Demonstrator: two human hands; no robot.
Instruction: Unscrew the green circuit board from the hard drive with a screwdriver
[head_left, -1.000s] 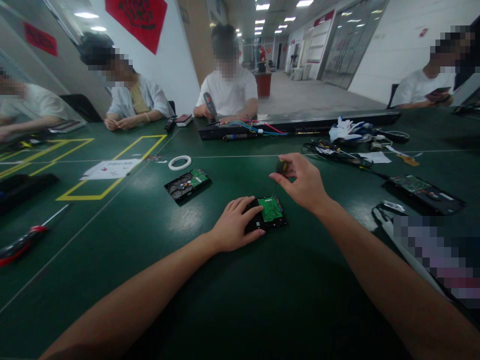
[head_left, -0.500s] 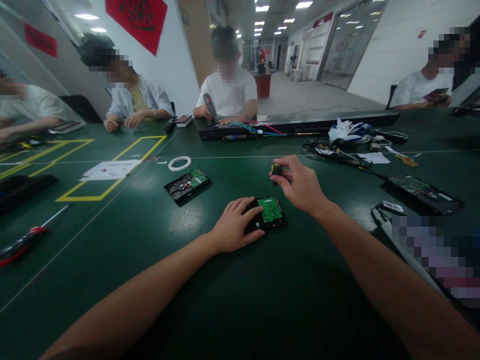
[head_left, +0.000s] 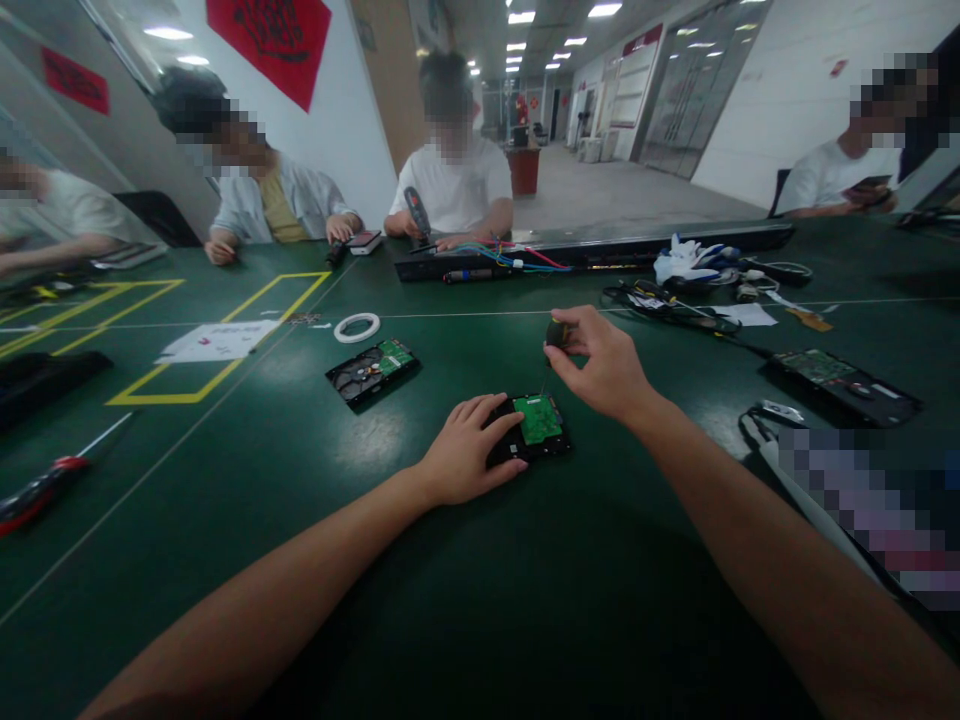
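A hard drive with a green circuit board facing up lies flat on the dark green table. My left hand spans its left part and holds it down, thumb along the near edge, index finger over the board, other fingers at the far side. Pinched between the thumb and fingers of my right hand is a small screwdriver with a yellow and black handle. Its thin shaft slants down to the far edge of the board; the exact tip contact is too small to make out.
Left of the drive lies another hard drive, near a white ring. A red and black screwdriver is at far left. To the right are a third drive, cables and gloves. Several people sit around the table.
The screwdriver handle has turned and tilted slightly to the right in my right hand. My left hand stays on the drive. Across the table, a person's hand has moved onto a dark object.
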